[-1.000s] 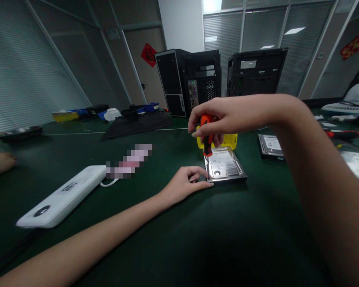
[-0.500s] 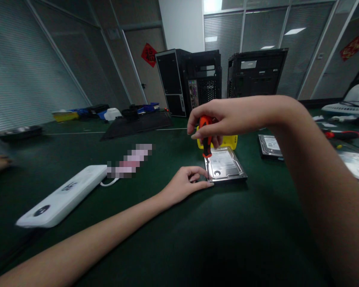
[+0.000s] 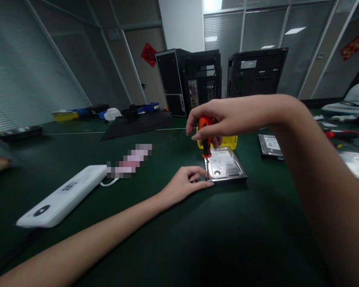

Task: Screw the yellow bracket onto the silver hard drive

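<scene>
Here, my left hand [image 3: 187, 183] pinches the near left corner of the hard drive [image 3: 224, 164], which lies flat on the green surface [image 3: 155, 239]. My right hand [image 3: 212, 123] is closed around the upright screwdriver [image 3: 207, 137] above the drive's left edge. Just beyond sits a yellow tray [image 3: 230, 141]; farther back stand black computer cases [image 3: 170, 81].

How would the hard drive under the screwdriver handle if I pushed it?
The hard drive has a metal-looking case, so it is probably stiff and rather heavy for its size. Lying flat and low on the green table, it should slide rather than tip or roll. Its smooth, shiny top may be slippery.
</scene>
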### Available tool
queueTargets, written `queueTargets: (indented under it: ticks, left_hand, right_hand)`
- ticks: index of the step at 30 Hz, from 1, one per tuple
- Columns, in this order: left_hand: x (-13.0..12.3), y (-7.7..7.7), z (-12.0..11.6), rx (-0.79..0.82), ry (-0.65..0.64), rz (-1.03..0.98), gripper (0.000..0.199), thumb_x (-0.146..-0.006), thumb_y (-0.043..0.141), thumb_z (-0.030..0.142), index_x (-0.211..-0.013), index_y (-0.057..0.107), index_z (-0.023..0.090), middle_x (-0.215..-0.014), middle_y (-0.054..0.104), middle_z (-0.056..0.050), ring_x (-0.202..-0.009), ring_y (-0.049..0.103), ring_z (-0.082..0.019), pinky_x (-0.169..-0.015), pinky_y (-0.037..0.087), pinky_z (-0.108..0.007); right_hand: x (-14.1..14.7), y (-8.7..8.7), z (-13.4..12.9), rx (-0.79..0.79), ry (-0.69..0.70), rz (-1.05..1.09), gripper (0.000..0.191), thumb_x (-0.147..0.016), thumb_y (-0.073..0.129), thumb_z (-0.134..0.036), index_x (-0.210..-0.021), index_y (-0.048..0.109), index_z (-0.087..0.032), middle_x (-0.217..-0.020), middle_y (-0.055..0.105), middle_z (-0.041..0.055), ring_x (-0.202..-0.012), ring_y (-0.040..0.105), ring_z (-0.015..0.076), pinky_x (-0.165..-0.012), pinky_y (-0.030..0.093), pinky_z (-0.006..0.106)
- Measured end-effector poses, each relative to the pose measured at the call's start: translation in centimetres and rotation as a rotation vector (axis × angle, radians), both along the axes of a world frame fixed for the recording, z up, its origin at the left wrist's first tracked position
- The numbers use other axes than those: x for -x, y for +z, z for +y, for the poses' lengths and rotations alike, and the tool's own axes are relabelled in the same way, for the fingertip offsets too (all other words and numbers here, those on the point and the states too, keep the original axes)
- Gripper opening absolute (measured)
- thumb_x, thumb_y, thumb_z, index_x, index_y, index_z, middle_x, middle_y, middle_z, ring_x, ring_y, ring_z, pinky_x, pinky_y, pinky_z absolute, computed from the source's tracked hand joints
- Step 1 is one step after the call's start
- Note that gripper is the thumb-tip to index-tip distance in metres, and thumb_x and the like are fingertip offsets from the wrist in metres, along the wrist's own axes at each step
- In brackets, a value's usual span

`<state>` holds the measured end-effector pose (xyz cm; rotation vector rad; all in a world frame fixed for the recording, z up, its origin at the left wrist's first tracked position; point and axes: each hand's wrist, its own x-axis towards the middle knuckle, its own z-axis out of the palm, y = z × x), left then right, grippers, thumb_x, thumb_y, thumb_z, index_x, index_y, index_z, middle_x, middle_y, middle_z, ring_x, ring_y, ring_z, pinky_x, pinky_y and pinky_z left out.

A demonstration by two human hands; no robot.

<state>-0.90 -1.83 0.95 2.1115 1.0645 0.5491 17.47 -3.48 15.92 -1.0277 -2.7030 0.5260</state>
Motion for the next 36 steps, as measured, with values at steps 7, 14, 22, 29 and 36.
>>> queueTargets:
  ticks: [7,14,22,29,36]
  left_hand:
    - [-0.07,0.17,-0.09,0.006,0.014,0.007,0.038,-0.068,0.058,0.046,-0.088,0.062,0.014,-0.055,0.028,0.007,-0.051,0.028,-0.008,-0.052,0.025,-0.020]
    - [0.01,0.12,-0.08,0.003,0.006,-0.006,0.036,-0.068,0.058,0.045,-0.087,0.062,0.015,-0.055,0.027,0.007,-0.050,0.028,-0.008,-0.052,0.023,-0.020]
    - [0.04,-0.04,-0.01,0.021,0.016,-0.009,0.037,-0.068,0.059,0.045,-0.087,0.062,0.014,-0.054,0.025,0.007,-0.050,0.026,-0.008,-0.049,0.021,-0.020]
    - [0.03,0.04,-0.02,0.027,0.018,-0.011,0.037,-0.068,0.058,0.046,-0.087,0.062,0.014,-0.055,0.025,0.007,-0.050,0.027,-0.008,-0.050,0.022,-0.020]
    - [-0.03,0.08,0.03,0.035,0.007,-0.014,0.038,-0.068,0.058,0.046,-0.089,0.062,0.015,-0.055,0.026,0.007,-0.050,0.027,-0.008,-0.052,0.023,-0.020]
  right_hand:
    - [0.12,0.11,0.03,0.051,-0.022,-0.004,0.030,-0.079,0.049,-0.027,-0.107,0.054,-0.017,-0.097,0.058,0.0032,-0.080,0.057,0.0112,-0.067,0.046,0.021]
    - [-0.07,0.04,0.22,0.011,0.005,-0.011,0.031,-0.079,0.049,-0.029,-0.107,0.055,-0.017,-0.098,0.058,0.0030,-0.082,0.057,0.0114,-0.068,0.046,0.021]
    - [0.03,0.06,0.17,0.013,-0.012,-0.016,0.030,-0.080,0.049,-0.029,-0.107,0.054,-0.018,-0.095,0.059,0.0023,-0.078,0.057,0.0109,-0.065,0.046,0.021]
    - [-0.13,-0.08,0.17,-0.020,0.001,-0.009,0.030,-0.080,0.049,-0.030,-0.106,0.055,-0.018,-0.098,0.058,0.0030,-0.082,0.057,0.0119,-0.066,0.046,0.021]
    - [0.33,-0.11,0.61,-0.050,-0.044,-0.010,0.032,-0.078,0.051,-0.035,-0.104,0.055,-0.017,-0.095,0.059,0.0048,-0.078,0.057,0.0116,-0.064,0.045,0.022]
